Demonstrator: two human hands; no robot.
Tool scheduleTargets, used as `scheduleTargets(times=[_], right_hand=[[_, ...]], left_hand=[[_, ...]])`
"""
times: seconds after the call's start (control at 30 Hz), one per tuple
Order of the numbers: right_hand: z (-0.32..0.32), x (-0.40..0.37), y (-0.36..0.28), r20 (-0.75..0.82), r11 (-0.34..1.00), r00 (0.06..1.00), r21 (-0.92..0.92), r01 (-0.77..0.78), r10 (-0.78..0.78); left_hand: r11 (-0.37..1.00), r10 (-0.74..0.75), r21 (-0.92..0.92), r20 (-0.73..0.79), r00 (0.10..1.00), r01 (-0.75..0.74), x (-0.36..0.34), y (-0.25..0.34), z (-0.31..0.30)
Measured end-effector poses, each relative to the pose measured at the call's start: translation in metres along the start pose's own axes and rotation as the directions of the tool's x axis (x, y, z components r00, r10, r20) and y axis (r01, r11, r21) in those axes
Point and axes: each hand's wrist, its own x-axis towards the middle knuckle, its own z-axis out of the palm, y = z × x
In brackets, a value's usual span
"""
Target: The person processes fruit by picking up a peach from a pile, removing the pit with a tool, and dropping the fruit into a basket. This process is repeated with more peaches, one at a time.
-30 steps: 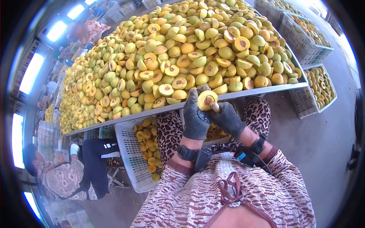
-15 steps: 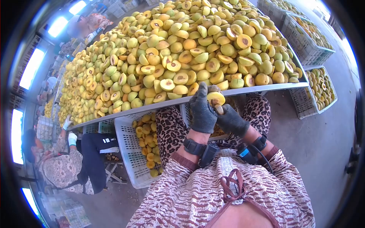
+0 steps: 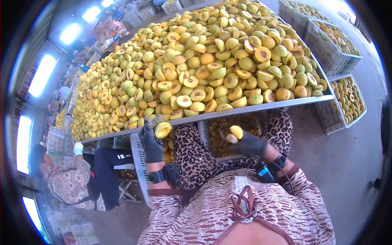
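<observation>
My left hand (image 3: 152, 141), in a dark glove, is over the white crate at the table's edge. Its fingers point up and its thumb is lifted away. A yellow peach half (image 3: 163, 130) is right beside the palm, above the crate. My right hand (image 3: 250, 143), also gloved, is closed over my lap. From its fingers stick out a rounded yellow piece (image 3: 236, 131) and a pale stubby tip (image 3: 231, 139); I cannot tell what kind of thing this is. A heap of halved peaches (image 3: 196, 73) covers the metal-edged table (image 3: 245, 103) in front.
Below the table, the white crate (image 3: 141, 163) holds peach halves, and another container (image 3: 228, 155) between my knees holds brownish scraps. Crates of fruit (image 3: 326, 118) stand at the right. On the left, a co-worker (image 3: 71, 181) sits with a white-gloved hand (image 3: 78, 148) at the table edge.
Both hands were together at the table edge on a peach half. My left hand has moved left over the crate, its thumb now lifted; my right hand has dropped lower over my lap.
</observation>
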Motion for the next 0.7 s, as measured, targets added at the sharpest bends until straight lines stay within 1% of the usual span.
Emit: scheduleTargets(times=[0.03, 0.07, 0.1, 0.13, 0.17, 0.2, 0.23, 0.27, 0.3, 0.33, 0.37, 0.4, 0.47, 0.5, 0.53, 0.57, 0.6, 0.63, 0.67, 0.7], right_hand=[[-0.013, 0.007, 0.053, -0.170, 0.713, 0.980, -0.699, -0.047, -0.101], [-0.017, 0.006, 0.055, -0.162, 0.712, 0.980, -0.701, -0.034, -0.112], [-0.021, 0.008, 0.053, -0.141, 0.761, 0.980, -0.648, 0.015, -0.139], [-0.021, 0.009, 0.051, -0.119, 0.806, 0.980, -0.589, 0.059, -0.158], [-0.017, 0.010, 0.048, -0.111, 0.806, 0.981, -0.589, 0.063, -0.158], [-0.013, 0.010, 0.042, -0.154, 0.850, 0.982, -0.526, 0.013, -0.111], [-0.010, 0.009, 0.036, -0.196, 0.887, 0.979, -0.460, -0.038, -0.060], [-0.009, 0.006, 0.033, -0.197, 0.882, 0.978, -0.469, -0.039, -0.061], [-0.006, -0.001, 0.031, -0.216, 0.847, 0.972, -0.530, -0.038, -0.092], [-0.004, -0.008, 0.030, -0.234, 0.807, 0.965, -0.589, -0.042, -0.121], [-0.007, -0.014, 0.032, -0.222, 0.830, 0.970, -0.556, -0.044, -0.098], [-0.010, -0.018, 0.034, -0.231, 0.824, 0.968, -0.565, -0.049, -0.100], [-0.015, -0.023, 0.038, -0.264, 0.833, 0.941, -0.553, 0.032, -0.212], [-0.016, -0.022, 0.039, -0.268, 0.827, 0.928, -0.558, 0.069, -0.259], [-0.013, -0.019, 0.033, -0.266, 0.828, 0.929, -0.556, 0.072, -0.259], [-0.008, -0.014, 0.025, -0.314, 0.923, 0.928, -0.377, 0.073, -0.202], [-0.004, -0.008, 0.018, -0.346, 0.980, 0.929, -0.184, 0.074, -0.135], [-0.002, 0.003, 0.019, -0.323, 0.969, 0.928, -0.215, 0.120, -0.186], [0.003, 0.011, 0.015, -0.310, 0.968, 0.931, -0.215, 0.127, -0.190], [0.011, 0.018, 0.006, -0.286, 0.965, 0.930, -0.188, 0.182, -0.231]], left_hand=[[0.969, 0.138, 0.217, -0.073, 0.988, -0.120, 0.021, -0.021, -0.034], [0.967, 0.150, 0.220, -0.079, 0.986, -0.130, 0.036, -0.035, -0.048], [0.851, 0.333, 0.448, -0.058, 0.941, -0.273, 0.051, -0.046, -0.056], [0.665, 0.487, 0.648, 0.001, 0.873, -0.371, 0.058, -0.047, -0.056], [0.607, 0.479, 0.685, 0.091, 0.873, -0.404, 0.065, -0.055, -0.048], [0.566, 0.471, 0.687, 0.185, 0.863, -0.456, 0.069, -0.056, -0.027], [0.550, 0.439, 0.695, 0.231, 0.868, -0.463, 0.072, -0.054, -0.001], [0.413, 0.434, 0.767, 0.308, 0.847, -0.491, 0.075, -0.057, 0.023], [0.269, 0.417, 0.815, 0.382, 0.825, -0.514, 0.077, -0.061, 0.045], [0.153, 0.158, 0.884, 0.420, 0.894, -0.442, 0.074, -0.050, 0.068], [0.152, 0.176, 0.892, 0.399, 0.900, -0.425, 0.080, -0.058, 0.076], [0.149, 0.195, 0.899, 0.381, 0.904, -0.411, 0.088, -0.067, 0.082], [0.406, 0.171, 0.793, 0.422, 0.890, -0.454, 0.110, -0.072, 0.066], [0.634, 0.192, 0.626, 0.441, 0.877, -0.454, 0.131, -0.102, 0.052], [0.632, 0.192, 0.629, 0.439, 0.878, -0.452, 0.127, -0.097, 0.052], [0.772, 0.130, 0.521, 0.429, 0.894, -0.362, 0.121, -0.094, 0.049], [0.882, 0.069, 0.397, 0.424, 0.903, -0.253, 0.111, -0.087, 0.048], [0.870, 0.071, 0.435, 0.357, 0.932, -0.233, 0.097, -0.073, 0.050], [0.867, 0.075, 0.441, 0.345, 0.936, -0.232, 0.086, -0.065, 0.052], [0.967, 0.071, 0.214, 0.307, 0.949, -0.142, 0.077, -0.061, 0.055]])
